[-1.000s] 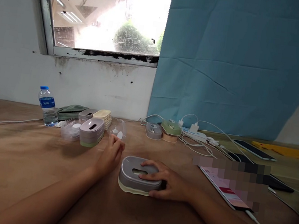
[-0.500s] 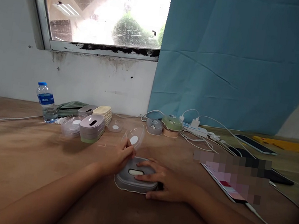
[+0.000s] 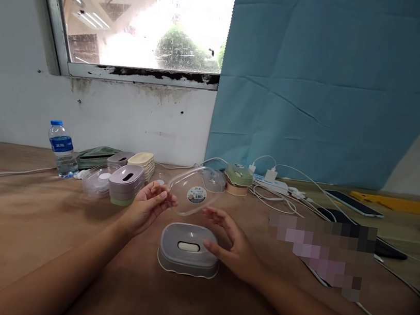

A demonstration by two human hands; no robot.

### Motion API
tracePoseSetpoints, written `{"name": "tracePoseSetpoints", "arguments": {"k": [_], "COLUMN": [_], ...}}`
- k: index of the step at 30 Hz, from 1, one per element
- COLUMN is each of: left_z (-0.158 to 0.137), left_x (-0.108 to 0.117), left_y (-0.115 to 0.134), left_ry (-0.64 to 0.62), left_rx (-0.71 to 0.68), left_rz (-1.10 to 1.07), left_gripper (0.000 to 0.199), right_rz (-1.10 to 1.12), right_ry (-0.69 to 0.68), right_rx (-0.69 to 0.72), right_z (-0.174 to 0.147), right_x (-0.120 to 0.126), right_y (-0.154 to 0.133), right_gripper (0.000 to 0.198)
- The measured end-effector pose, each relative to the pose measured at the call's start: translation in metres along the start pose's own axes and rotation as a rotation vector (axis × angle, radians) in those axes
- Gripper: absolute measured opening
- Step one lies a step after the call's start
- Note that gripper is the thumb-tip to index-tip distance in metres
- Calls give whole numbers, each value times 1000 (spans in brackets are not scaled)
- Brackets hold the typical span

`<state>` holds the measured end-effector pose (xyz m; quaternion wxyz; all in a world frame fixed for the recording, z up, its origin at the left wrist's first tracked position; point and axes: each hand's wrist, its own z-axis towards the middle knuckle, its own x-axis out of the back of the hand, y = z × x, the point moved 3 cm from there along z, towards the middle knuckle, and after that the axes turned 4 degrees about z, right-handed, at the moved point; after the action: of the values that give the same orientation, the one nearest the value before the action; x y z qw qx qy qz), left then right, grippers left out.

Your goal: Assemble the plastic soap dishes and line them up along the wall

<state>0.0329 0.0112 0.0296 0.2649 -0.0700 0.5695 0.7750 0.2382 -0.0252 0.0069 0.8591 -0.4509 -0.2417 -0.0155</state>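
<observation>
My left hand (image 3: 150, 205) pinches the left edge of a clear plastic cover (image 3: 178, 189), which is raised above the table with a round printed label facing me. Below it a grey oval box (image 3: 172, 243) with a slot in its lid rests on the table; something cream-coloured shows in the slot and a pale rim runs round its base. My right hand (image 3: 235, 244) is open, fingers apart, at the box's right side and just below the cover's lower right edge. Its thumb overlaps the lid in view; contact is unclear.
At the left stand a water bottle (image 3: 62, 152), clear covers (image 3: 93, 183), lilac stacked boxes (image 3: 126, 179) and cream trays (image 3: 142, 161). Behind are a green box (image 3: 239, 173) and a power strip (image 3: 272, 184) with cables. A phone (image 3: 354, 203) lies far right.
My left hand has lifted the clear cover off the table, and its label now faces me. My right hand has risen off the grey box and opened. The box stays put.
</observation>
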Motion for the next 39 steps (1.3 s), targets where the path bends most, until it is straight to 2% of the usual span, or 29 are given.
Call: {"name": "tracePoseSetpoints", "arguments": {"k": [4, 11, 16, 19, 22, 25, 29, 32, 35, 39], "left_z": [0, -1, 2, 2, 0, -2, 1, 5, 7, 10], "left_x": [5, 6, 11, 14, 16, 15, 18, 27, 37, 46], "left_y": [-7, -9, -8, -11, -15, -19, -23, -27, -30, -31], "left_ry": [-35, -56, -79, -159, -236, -296, -355, -337, -349, -436], "left_rx": [76, 110, 133, 216, 335, 412, 370, 301, 317, 368], "left_rz": [-70, -113, -148, -156, -143, -115, 10, 116, 218, 417], "left_gripper": [23, 22, 22, 21, 22, 22, 22, 22, 22, 21], "right_rz": [157, 167, -32, -233, -338, -306, -68, 97, 135, 122], "right_ry": [21, 78, 219, 255, 78, -92, -178, -239, -285, -388], "right_rx": [-23, -20, 39, 159, 238, 187, 27, -80, -121, -175], "right_z": [-1, -2, 1, 3, 3, 2, 2, 3, 2, -1], "right_x": [-6, -7, 3, 15, 20, 20, 14, 7, 2, 2], "right_y": [-2, 0, 0, -6, -10, -6, 6, 16, 21, 23], "right_gripper": [54, 54, 60, 68, 67, 67, 77, 79, 78, 77]}}
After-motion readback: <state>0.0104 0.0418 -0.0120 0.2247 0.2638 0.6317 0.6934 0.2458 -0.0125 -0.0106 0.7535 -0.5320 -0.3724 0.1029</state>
